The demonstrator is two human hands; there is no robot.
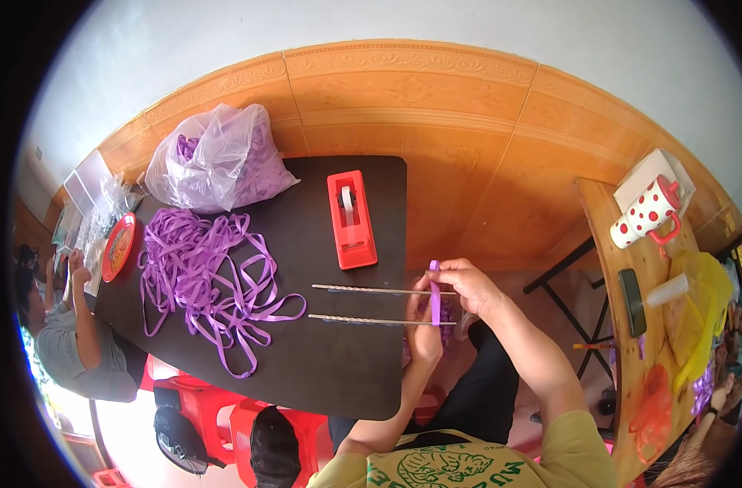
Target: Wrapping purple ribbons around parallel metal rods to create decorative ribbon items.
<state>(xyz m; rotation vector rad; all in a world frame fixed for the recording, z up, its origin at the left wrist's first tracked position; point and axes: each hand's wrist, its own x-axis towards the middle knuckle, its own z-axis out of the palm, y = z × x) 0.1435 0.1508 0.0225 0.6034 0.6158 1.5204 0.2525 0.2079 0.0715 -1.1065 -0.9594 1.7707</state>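
Two thin metal rods (371, 320) with spiral-patterned ends lie parallel on the dark table and jut past its right edge. A purple ribbon (435, 305) crosses both rods near their jutting ends. My right hand (471, 286) pinches the ribbon's upper part between thumb and fingers. Just left of the ribbon, my left hand (424, 329) is closed around it from below, its fingers partly hidden by rods and ribbon. More purple ribbon hangs beneath the hands, only partly visible. A loose heap of purple ribbon loops (200, 276) spreads over the table to the left.
A red tape dispenser (351, 220) stands beyond the rods. Behind the heap sits a plastic bag (220, 163) of purple ribbon; a red plate (119, 246) is further left. On a wooden table (631, 390) at right are a dotted tumbler (648, 213) and phone (631, 302). People sit at both sides.
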